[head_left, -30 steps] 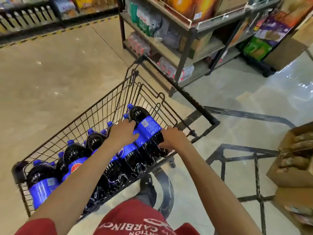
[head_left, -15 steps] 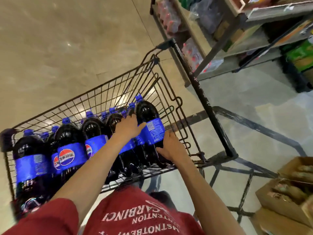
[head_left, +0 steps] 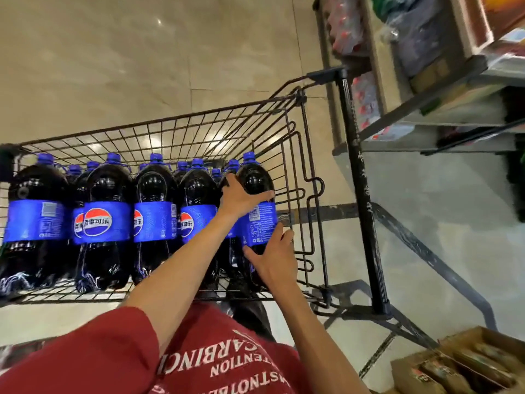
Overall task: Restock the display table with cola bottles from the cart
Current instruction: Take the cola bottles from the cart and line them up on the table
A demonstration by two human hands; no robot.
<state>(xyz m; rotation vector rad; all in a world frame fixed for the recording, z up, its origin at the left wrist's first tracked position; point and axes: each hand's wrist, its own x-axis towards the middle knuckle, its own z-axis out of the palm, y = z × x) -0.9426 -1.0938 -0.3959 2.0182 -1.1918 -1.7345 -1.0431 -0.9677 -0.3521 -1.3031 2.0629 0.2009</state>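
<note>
You're gripping the rightmost cola bottle (head_left: 253,180) with both hands. Your left hand (head_left: 240,198) is wrapping over its rounded dark shoulder, just above the glossy blue label (head_left: 262,223). Your right hand (head_left: 274,258) is cupping the lower body, thumb on the near face, fingers curling round the right side. The bottle is standing in the wire cart (head_left: 170,125), at the right end beside the bent-rod end panel. The other bottles (head_left: 153,194) are lining up to its left: smooth dark plastic, blue screw caps. The black tubular handle (head_left: 362,200) is running along the cart's right. A cardboard box (head_left: 403,368) is sitting near right on the polished floor (head_left: 113,66).
</note>
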